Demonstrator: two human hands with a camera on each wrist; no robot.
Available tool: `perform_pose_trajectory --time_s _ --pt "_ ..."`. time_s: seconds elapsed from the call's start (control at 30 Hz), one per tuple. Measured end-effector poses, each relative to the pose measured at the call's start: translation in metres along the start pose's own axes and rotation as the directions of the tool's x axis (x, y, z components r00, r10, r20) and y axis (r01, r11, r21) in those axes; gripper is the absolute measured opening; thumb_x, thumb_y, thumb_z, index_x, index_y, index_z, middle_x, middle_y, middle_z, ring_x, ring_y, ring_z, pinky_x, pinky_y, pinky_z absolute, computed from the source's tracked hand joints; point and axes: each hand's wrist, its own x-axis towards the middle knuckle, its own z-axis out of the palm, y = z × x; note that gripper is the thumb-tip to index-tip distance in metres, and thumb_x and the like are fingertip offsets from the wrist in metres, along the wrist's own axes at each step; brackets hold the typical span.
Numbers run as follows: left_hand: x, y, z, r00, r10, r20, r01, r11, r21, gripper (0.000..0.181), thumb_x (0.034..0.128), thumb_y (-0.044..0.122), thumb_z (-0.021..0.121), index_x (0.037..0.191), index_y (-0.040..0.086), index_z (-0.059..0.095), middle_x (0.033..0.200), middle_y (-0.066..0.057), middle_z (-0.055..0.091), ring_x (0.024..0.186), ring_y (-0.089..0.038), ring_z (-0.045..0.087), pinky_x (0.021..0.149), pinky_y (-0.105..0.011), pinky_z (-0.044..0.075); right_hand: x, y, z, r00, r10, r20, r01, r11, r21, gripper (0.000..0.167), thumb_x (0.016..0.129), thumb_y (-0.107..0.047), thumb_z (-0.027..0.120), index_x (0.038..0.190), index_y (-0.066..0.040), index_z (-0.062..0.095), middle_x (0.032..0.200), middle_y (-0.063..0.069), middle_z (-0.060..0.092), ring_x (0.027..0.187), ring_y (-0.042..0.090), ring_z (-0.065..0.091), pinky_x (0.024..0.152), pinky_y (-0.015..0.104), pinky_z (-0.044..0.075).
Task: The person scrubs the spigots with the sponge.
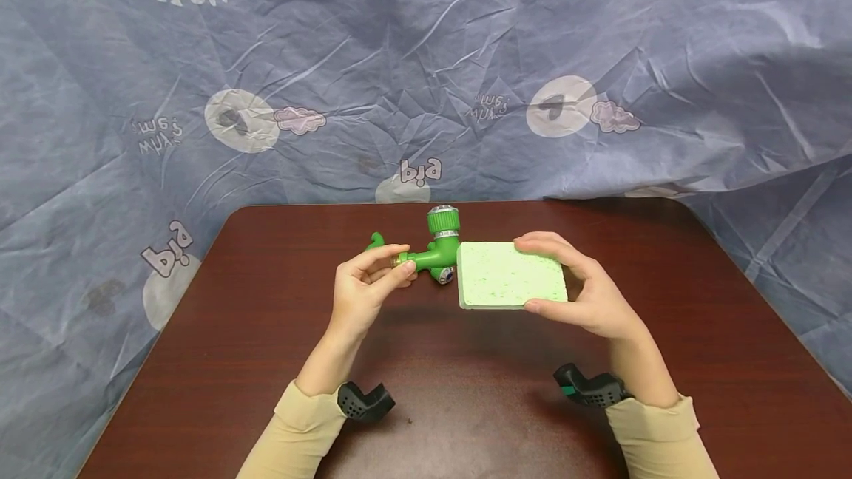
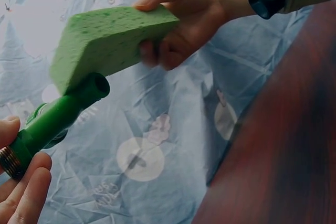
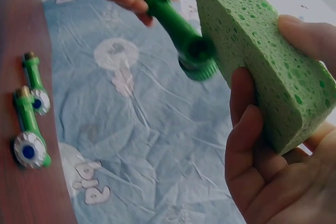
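Observation:
My left hand (image 1: 359, 283) pinches a green tap (image 1: 444, 250) by its brass threaded end, between thumb and fingers. The tap is held up above the table, its ribbed green knob pointing away from me. My right hand (image 1: 599, 301) grips a pale green, porous sponge (image 1: 509, 276) by its right end, thumb on one edge and fingers on the opposite one. The sponge's left end is up against the tap's body. In the left wrist view, the open spout of the tap (image 2: 63, 111) shows beside the lower corner of the sponge (image 2: 113, 40).
Two more green taps, a nearer one (image 3: 27, 116) and a farther one (image 3: 34, 74), lie on the dark red-brown table (image 1: 266, 361), partly hidden behind the left hand in the head view. A wrinkled blue-grey printed cloth (image 1: 426, 65) hangs behind the table.

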Motion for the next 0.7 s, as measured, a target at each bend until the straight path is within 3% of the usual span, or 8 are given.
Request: perform_pose_trajectory --time_s 0.13,0.3,0.53,0.7 --pt "-0.001 -0.002 0.003 1.000 -0.018 0.020 0.018 1.000 0.007 0.030 0.0789 -0.010 0.068 0.107 -0.019 0.059 0.080 -0.002 0.070 0.066 -0.019 0.069 0.064 -0.034 0.059 0.002 0.003 0.008 0.999 0.009 0.031 -0.007 0.998 -0.062 0.071 0.059 0.026 0.071 0.125 0.012 0.048 0.127 0.023 0.043 0.115 0.026 0.045 0.078 0.025 0.051" --pt "-0.003 -0.005 0.006 1.000 -0.014 0.024 0.013 1.000 0.013 0.030 0.0786 -0.010 0.068 0.106 -0.018 0.060 0.080 -0.002 0.069 0.066 -0.020 0.069 0.063 -0.038 0.059 0.003 0.007 0.015 1.000 -0.004 0.009 0.006 0.983 -0.184 0.073 0.054 0.019 0.078 0.121 0.008 0.054 0.122 0.020 0.050 0.117 0.025 0.043 0.087 0.026 0.043" --pt "-0.006 -0.009 0.011 0.998 -0.022 0.051 0.021 0.999 0.024 0.029 0.0788 -0.009 0.069 0.106 -0.017 0.061 0.083 -0.001 0.069 0.068 -0.017 0.068 0.063 -0.035 0.059 0.004 0.006 0.019 1.000 0.016 -0.027 -0.020 0.987 -0.158 0.072 0.055 0.022 0.076 0.121 0.008 0.054 0.122 0.021 0.049 0.114 0.024 0.046 0.080 0.022 0.048" --pt "-0.007 -0.010 0.012 0.997 -0.011 0.070 0.011 1.000 0.008 0.030 0.0792 -0.009 0.068 0.106 -0.018 0.060 0.084 -0.004 0.070 0.068 -0.021 0.069 0.063 -0.043 0.058 0.004 0.004 0.019 0.998 0.028 -0.050 -0.034 0.992 -0.121 0.072 0.055 0.025 0.074 0.122 0.009 0.053 0.123 0.022 0.047 0.111 0.024 0.048 0.078 0.022 0.050"
